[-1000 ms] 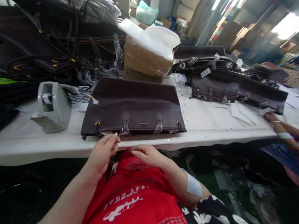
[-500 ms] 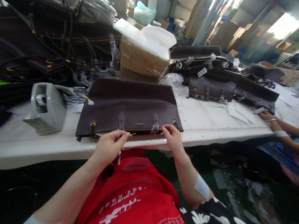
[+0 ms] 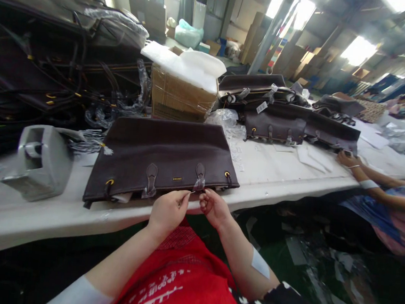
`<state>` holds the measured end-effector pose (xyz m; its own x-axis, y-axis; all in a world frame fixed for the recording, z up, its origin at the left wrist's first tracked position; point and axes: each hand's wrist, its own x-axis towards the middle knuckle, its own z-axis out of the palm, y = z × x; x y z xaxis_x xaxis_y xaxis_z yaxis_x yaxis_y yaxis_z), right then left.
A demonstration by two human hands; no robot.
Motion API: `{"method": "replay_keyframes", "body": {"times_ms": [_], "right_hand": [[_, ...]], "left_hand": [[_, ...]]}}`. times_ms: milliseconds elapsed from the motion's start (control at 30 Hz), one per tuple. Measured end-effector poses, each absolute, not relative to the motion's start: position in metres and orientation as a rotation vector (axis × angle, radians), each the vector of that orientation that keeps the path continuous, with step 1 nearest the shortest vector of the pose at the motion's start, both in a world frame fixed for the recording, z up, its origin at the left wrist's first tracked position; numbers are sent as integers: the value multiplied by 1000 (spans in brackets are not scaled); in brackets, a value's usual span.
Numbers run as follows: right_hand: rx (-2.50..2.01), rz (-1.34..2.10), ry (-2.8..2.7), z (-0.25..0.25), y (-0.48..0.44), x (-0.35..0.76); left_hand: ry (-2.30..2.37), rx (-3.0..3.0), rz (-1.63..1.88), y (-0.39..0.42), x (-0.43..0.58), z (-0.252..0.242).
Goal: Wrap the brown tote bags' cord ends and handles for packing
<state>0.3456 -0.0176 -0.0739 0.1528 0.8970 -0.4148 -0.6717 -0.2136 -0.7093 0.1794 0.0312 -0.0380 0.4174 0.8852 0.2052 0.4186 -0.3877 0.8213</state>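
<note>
A dark brown leather handbag lies on the white-covered table in front of me, its opening edge towards me. It has two strap tabs, one wrapped in clear plastic, and gold eyelets at both corners. My left hand is closed in a pinch just below the bag's near edge, with a thin, pale, thread-like piece showing at its fingertips. Close beside it, below the plastic-wrapped tab, my right hand is also pinched, fingertips near the end of that piece. What the right fingers hold is too small to make out.
A grey tape dispenser and white tassel strings are left of the bag. Behind stand a cardboard box and piled dark bags. More brown bags lie right, where a co-worker's hand touches one.
My hands have come closer together, the left moving right and the right moving left, both now near the right-hand tab. The view has shifted, so the bag appears lower and further left.
</note>
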Motion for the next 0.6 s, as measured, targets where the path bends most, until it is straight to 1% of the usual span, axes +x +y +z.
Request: {"method": "replay_keyframes", "body": {"times_ms": [100, 233, 300, 400, 600], "right_hand": [[-1123, 1457, -451, -76, -17, 347], [-1272, 1303, -619, -81, -17, 348], [-1332, 1207, -642, -82, -16, 347], [-1364, 1120, -618, -82, -12, 345], [-1331, 1077, -608, -83, -8, 345]], "left_hand": [[1126, 2069, 816, 42, 186, -23], [1233, 2326, 458, 65, 198, -9], [1223, 2361, 371, 74, 204, -10], [1179, 2280, 354, 82, 211, -15], [1077, 2028, 400, 91, 208, -21]]}}
